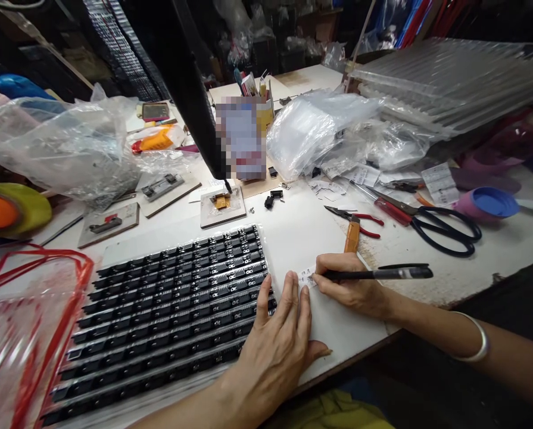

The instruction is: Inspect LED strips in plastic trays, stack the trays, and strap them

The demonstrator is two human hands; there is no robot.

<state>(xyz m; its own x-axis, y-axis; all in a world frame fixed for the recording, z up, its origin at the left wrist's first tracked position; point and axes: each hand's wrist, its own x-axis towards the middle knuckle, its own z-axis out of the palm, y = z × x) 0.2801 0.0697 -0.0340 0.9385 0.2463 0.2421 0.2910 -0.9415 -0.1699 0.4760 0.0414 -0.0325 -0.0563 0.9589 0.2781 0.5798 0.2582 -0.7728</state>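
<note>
Near the front edge of the table point(471, 262), a black pen point(377, 273) is gripped in the right hand point(351, 289), its fingers closed round the barrel and its tip set on a small paper slip point(308, 277). A few written marks can be made out on the slip, too small to be read; the writing appears to be begun and, as a judgement, not finished, since the tip is on the paper. The left hand point(279, 339) is laid flat with fingers spread and nothing clasped, its fingertips touching the slip's left side and the right edge of a tray point(168, 316). The tray is filled with rows of small black parts and lies at the front left of the table, on a white sheet. Just behind the right hand an orange-handled tool point(352, 234) and red-handled pliers point(355, 215) are seen, and farther toward the right edge black scissors point(440, 226) and a blue lid point(492, 201). Behind the tray, small wooden jigs point(223, 205) are set in a row, with loose black parts point(273, 196) beside them. Crumpled clear bags point(320, 128) are heaped along the back, and a red-trimmed bag point(25, 322) is at the front left corner. A bangle point(476, 339) is worn on the right wrist.
</note>
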